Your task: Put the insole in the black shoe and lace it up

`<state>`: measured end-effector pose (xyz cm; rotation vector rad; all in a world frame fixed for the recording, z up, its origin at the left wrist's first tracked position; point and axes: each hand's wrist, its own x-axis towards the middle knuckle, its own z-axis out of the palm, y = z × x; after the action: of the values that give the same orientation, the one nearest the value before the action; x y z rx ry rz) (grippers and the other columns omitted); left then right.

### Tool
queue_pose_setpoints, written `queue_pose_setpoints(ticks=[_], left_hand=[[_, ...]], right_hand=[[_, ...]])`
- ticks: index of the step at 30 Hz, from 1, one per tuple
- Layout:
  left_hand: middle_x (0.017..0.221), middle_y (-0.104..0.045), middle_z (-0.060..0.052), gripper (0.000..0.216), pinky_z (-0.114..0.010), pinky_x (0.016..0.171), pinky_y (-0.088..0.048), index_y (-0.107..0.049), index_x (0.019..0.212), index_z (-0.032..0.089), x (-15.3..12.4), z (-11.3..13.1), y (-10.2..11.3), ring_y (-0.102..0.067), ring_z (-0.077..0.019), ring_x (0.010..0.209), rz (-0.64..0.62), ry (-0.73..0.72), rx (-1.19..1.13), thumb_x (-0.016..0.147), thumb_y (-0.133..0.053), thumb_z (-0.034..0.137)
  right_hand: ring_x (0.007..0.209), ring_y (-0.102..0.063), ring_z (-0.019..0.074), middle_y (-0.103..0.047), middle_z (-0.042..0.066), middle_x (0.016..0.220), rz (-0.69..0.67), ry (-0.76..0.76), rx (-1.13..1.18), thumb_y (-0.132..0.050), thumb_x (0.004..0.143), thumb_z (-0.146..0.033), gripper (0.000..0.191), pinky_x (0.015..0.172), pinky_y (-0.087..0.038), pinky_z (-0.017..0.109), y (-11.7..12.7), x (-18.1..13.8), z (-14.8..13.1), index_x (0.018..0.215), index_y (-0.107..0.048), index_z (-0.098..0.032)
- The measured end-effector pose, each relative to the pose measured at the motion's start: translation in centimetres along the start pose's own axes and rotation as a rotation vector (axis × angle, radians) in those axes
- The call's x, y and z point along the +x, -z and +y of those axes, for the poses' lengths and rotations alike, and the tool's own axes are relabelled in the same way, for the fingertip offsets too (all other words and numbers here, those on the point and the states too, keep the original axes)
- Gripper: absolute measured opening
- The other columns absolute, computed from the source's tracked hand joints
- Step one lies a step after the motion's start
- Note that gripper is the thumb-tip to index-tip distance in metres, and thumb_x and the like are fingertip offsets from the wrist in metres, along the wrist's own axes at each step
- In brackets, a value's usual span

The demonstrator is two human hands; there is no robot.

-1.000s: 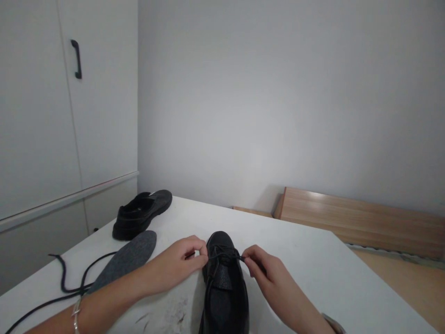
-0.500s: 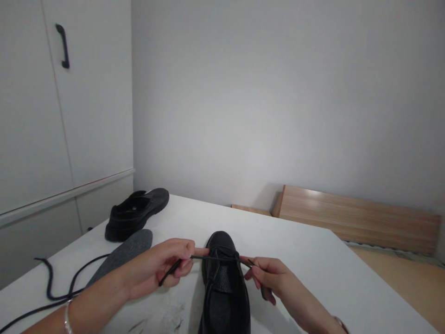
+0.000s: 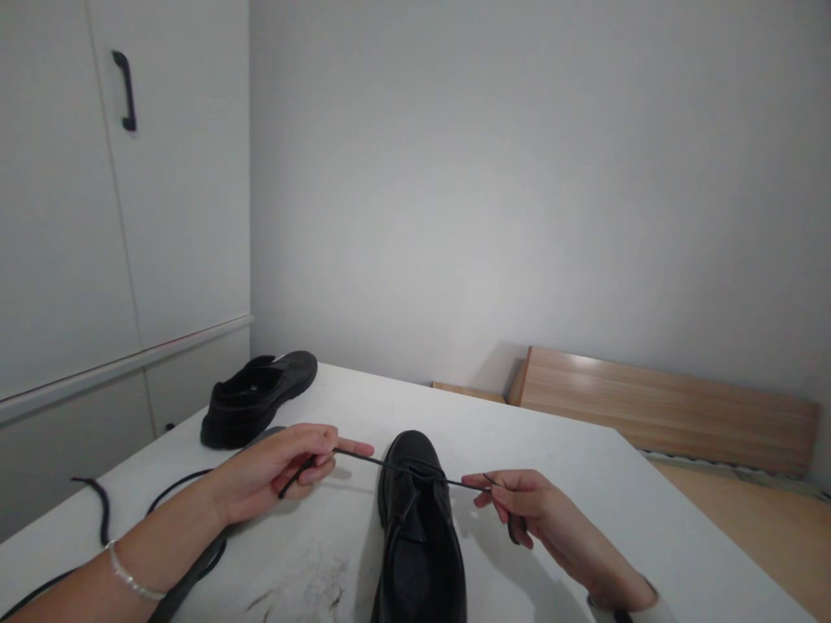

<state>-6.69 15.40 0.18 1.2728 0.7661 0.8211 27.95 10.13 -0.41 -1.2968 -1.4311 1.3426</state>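
A black leather shoe (image 3: 419, 528) stands on the white table (image 3: 584, 484) right in front of me, toe pointing away. A thin black shoelace (image 3: 373, 461) runs through its front eyelets and stretches out to both sides. My left hand (image 3: 286, 472) pinches the left end of the lace, raised a little to the left of the shoe. My right hand (image 3: 525, 506) pinches the right end, just right of the shoe. The lace is taut between both hands.
A second black shoe (image 3: 256, 398) lies at the table's far left. A grey insole (image 3: 195, 567) is largely hidden under my left forearm, with a loose black lace (image 3: 97, 506) beside it. White cupboard doors stand on the left; wooden boards (image 3: 662, 407) lean against the wall behind.
Both hands have moved apart, away from the shoe's eyelets, drawing the lace ends out sideways until the lace is stretched tight.
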Motion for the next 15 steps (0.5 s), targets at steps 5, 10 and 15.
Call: queue_pose_setpoints(ticks=[5,10,15], left_hand=[[0.068,-0.063,-0.002,0.030,-0.021,0.045,-0.017,-0.062,0.083,0.015,-0.3,1.3,-0.5,-0.032,-0.0072,0.051,0.056,-0.032,0.181,0.086,-0.068,0.043],[0.075,-0.067,-0.003,0.033,-0.017,0.046,-0.029,-0.067,0.103,0.016,-0.6,1.8,-0.9,-0.042,-0.0075,0.055,0.102,-0.097,-0.032,0.083,-0.077,0.040],[0.111,-0.072,-0.015,0.023,-0.024,0.073,-0.051,-0.076,0.099,0.014,-0.7,1.3,-1.6,-0.064,-0.0172,0.086,-0.032,-0.163,-0.230,0.082,-0.077,0.029]], right_hand=[[0.051,-0.047,0.0091,-0.072,0.015,0.111,0.191,0.180,-0.139,-0.067,0.079,-0.062,0.048,0.045,-0.034,0.026,-0.7,0.5,-0.3,0.089,-0.080,-0.017],[0.051,-0.037,0.0100,-0.058,0.000,0.068,0.409,0.312,-0.149,-0.066,0.080,-0.063,0.054,0.050,-0.033,0.027,-1.6,0.3,-0.8,0.107,-0.077,-0.018],[0.067,-0.047,0.0156,-0.059,0.002,0.076,0.280,0.299,-0.303,-0.050,0.093,-0.061,0.047,0.059,-0.038,0.029,-2.8,-0.6,-0.9,0.100,-0.075,-0.021]])
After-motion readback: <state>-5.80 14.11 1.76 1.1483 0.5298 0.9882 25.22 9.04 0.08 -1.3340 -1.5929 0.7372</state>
